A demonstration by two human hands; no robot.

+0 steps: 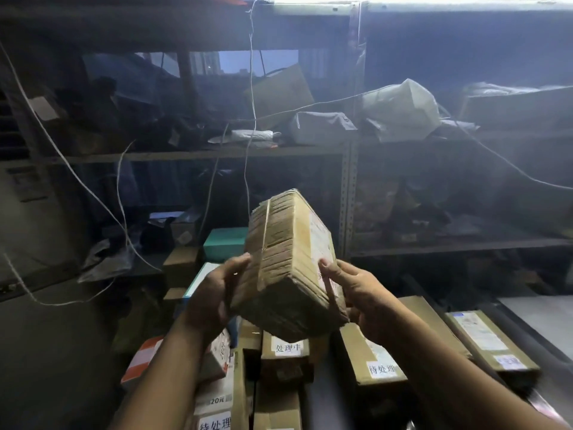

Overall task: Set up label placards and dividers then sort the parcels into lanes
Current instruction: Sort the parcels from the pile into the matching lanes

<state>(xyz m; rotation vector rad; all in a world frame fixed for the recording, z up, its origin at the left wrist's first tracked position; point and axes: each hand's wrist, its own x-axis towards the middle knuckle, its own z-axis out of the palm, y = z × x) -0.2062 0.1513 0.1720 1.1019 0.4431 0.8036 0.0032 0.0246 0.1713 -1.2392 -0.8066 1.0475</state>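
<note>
Tape-wrapped brown cardboard parcel point(288, 262), labelled, held tilted above boxes

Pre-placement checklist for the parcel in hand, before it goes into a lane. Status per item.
1. Two-handed hold: left hand and right hand both grip the parcel: ok.
2. Parcel clear of the boxes below: held in the air above them: ok.
3. Parcel label legible: blurred: cannot tell.
4. Lane signs in sight: middle placard and right placard both show: ok.
5. Free room in the target lane: hidden under parcel and arms: cannot tell.
6. Hanging cord clear of the parcel: it drops close behind the top edge: cannot tell.
</note>
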